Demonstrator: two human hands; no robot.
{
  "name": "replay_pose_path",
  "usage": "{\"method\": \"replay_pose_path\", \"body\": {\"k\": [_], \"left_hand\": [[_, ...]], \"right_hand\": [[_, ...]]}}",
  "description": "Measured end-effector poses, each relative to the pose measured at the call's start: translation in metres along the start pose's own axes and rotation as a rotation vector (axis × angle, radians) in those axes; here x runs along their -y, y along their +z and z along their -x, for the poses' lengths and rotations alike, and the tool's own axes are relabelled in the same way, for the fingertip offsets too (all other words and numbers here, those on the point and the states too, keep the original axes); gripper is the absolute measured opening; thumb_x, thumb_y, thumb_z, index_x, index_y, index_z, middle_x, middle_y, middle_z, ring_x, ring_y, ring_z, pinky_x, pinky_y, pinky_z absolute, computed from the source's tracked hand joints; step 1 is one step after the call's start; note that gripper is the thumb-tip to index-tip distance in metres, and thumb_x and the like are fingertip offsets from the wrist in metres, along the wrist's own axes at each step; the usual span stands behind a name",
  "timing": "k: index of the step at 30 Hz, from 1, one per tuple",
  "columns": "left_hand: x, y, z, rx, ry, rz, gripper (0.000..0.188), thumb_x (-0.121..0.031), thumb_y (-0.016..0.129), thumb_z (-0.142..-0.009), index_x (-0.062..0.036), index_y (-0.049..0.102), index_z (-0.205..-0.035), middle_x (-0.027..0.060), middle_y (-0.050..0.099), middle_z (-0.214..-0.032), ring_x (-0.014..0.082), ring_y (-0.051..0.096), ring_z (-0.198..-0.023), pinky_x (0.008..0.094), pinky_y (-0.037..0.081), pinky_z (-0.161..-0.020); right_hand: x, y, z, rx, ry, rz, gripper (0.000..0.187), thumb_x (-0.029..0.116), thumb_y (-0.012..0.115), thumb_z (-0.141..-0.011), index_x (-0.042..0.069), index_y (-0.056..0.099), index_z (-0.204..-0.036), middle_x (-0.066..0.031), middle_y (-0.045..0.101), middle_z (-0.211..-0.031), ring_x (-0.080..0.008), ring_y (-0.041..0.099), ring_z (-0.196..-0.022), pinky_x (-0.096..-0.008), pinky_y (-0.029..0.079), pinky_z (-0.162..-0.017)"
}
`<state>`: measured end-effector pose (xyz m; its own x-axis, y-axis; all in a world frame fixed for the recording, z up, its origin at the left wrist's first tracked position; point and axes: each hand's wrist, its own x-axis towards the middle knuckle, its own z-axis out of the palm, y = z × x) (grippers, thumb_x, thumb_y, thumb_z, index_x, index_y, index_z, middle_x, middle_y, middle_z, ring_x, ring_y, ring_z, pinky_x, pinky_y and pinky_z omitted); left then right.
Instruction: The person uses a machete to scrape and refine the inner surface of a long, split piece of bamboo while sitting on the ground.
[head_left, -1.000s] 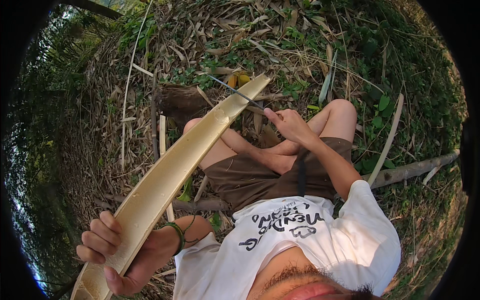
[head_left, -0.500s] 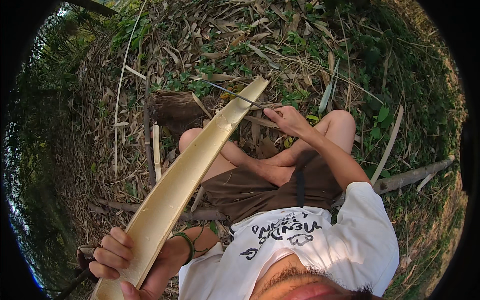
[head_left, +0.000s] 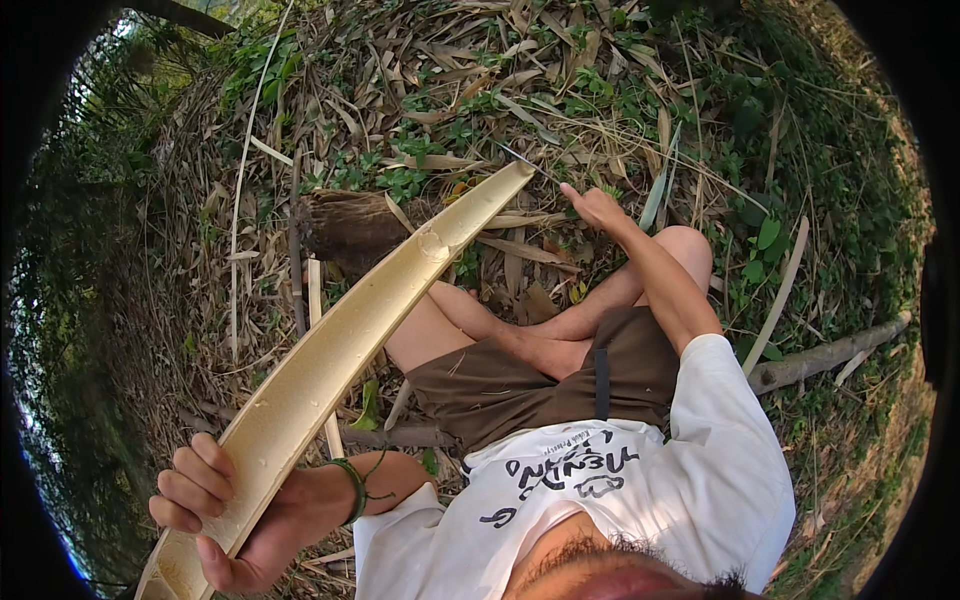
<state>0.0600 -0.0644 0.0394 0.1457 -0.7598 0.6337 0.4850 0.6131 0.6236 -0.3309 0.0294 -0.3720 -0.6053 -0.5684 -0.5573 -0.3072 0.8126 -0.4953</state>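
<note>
A long pale split bamboo piece (head_left: 330, 355), hollow side up, slants from the lower left to the far middle. My left hand (head_left: 285, 522) is wrapped round its near end, fingers over one edge and thumb over the other. In my right hand (head_left: 598, 208) is a thin-bladed knife (head_left: 520, 158); the fist hides its handle. The blade crosses at the bamboo's far tip, where I cannot tell whether it touches. A node ridge (head_left: 433, 246) shows inside the channel. My crossed legs, in brown shorts (head_left: 530, 375), are beneath and beside it.
A brown log (head_left: 350, 225) lies beyond the bamboo on the left. Thin bamboo strips (head_left: 780, 290) rest at both sides. A grey branch (head_left: 830, 358) runs along the right. Dry leaves and green plants cover the ground.
My left hand has drawn the bamboo toward the lower left. My right hand has moved slightly away and right, so the blade has gone from across the channel to the far tip.
</note>
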Motion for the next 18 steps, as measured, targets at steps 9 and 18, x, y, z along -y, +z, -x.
{"method": "replay_pose_path", "body": {"k": [9, 18], "left_hand": [[-0.001, -0.012, -0.010, 0.040, -0.020, 0.002, 0.024, -0.019, 0.058, -0.070, -0.0133, 0.036, -0.077, -0.0008, 0.031, -0.064, 0.0114, 0.028, -0.056, 0.0295, 0.027, -0.058], [-0.005, -0.026, -0.013, -0.045, 0.010, -0.026, 0.026, -0.017, 0.059, -0.069, -0.0135, 0.034, -0.073, -0.0011, 0.029, -0.063, 0.0106, 0.026, -0.057, 0.0288, 0.025, -0.058]], "right_hand": [[0.018, 0.007, -0.008, 0.089, -0.090, -0.040, 0.097, 0.080, 0.038, -0.087, -0.012, 0.057, -0.062, -0.0257, 0.057, -0.064, -0.0348, 0.059, -0.061, -0.0466, 0.046, -0.065], [0.050, 0.006, 0.026, 0.212, -0.153, 0.051, 0.090, 0.076, 0.037, -0.090, -0.008, 0.064, -0.068, -0.0261, 0.065, -0.081, -0.0381, 0.065, -0.080, -0.0487, 0.049, -0.073]]}}
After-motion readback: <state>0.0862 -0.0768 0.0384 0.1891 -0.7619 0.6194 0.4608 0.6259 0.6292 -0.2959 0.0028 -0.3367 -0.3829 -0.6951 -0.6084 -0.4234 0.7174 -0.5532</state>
